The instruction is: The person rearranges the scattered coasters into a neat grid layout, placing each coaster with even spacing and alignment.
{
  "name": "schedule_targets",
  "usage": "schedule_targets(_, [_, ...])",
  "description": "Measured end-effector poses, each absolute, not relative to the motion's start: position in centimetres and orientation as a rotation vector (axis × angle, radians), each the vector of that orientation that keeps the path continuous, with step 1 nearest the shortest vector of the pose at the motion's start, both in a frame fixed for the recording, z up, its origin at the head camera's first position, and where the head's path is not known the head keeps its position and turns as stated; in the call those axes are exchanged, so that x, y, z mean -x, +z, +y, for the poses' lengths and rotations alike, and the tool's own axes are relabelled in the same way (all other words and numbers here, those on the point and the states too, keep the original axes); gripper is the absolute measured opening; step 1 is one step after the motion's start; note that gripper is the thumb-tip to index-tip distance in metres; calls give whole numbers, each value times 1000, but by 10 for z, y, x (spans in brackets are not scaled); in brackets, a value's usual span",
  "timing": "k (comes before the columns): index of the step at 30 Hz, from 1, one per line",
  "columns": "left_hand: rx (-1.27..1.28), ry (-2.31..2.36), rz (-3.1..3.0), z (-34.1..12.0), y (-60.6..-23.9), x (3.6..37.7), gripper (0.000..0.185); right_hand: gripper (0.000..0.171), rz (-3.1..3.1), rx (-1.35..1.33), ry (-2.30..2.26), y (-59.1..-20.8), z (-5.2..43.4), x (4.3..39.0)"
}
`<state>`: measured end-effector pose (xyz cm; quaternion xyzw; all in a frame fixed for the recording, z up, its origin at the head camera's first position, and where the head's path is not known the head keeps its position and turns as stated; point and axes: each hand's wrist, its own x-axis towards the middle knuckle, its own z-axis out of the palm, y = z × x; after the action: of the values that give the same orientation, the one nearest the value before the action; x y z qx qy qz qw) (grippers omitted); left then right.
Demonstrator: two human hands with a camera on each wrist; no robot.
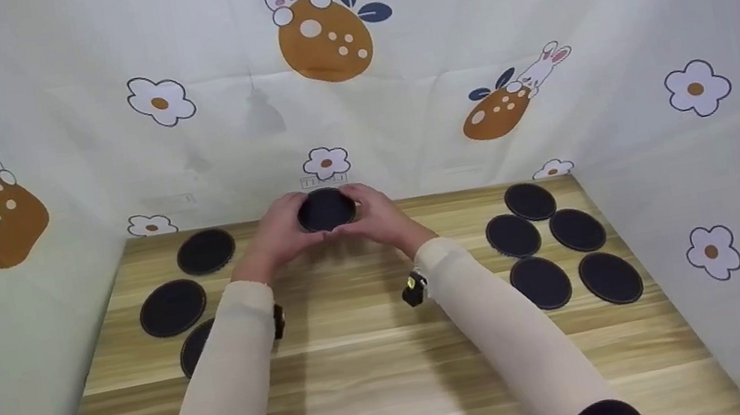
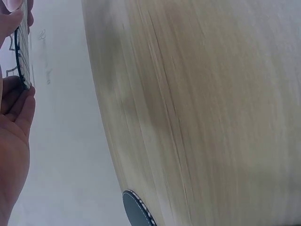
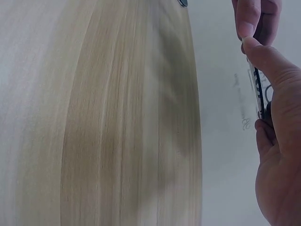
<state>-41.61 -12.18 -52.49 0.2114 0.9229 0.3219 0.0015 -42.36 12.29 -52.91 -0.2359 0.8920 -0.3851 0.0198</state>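
Surface: wooden table (image 1: 366,360), light grain, enclosed on three sides by a white cloth backdrop (image 1: 461,32) printed with rabbits and flowers.

Both my hands meet at the far edge of the table, against the cloth. My left hand (image 1: 276,237) and right hand (image 1: 383,216) hold one dark round disc (image 1: 325,209) between them, raised off the wood and stood on edge, face toward me. Fingers of both hands curl round its rim; the wrist views show the disc edge-on, pinched between thumb and fingertips (image 3: 249,23).

Left of my left hand: three loose discs (image 1: 173,307) flat on the table. Right of my right hand, well apart: five more discs (image 1: 559,242) in a cluster.
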Motion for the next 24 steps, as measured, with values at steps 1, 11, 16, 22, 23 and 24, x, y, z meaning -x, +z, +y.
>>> schedule_targets(1, [-658, 1006, 2896, -121, -525, 416, 86, 88, 2770, 736, -1192, -530, 123, 424])
schedule_targets(11, [-639, 1029, 2862, -118, -543, 416, 85, 82, 2691, 698, -1282, -551, 121, 424])
schedule_targets(16, [-573, 1031, 2850, -115, -557, 414, 86, 85, 2694, 697, -1266, -565, 120, 424])
schedule_targets(22, [-555, 1005, 2856, -115, -569, 416, 84, 86, 2714, 720, -1220, -576, 117, 426])
schedule_targets(23, [-556, 1003, 2856, -115, -571, 417, 84, 87, 2717, 720, -1208, -577, 116, 426])
schedule_targets(24, [-557, 1007, 2851, -115, -572, 417, 84, 87, 2721, 718, -1193, -579, 116, 426])
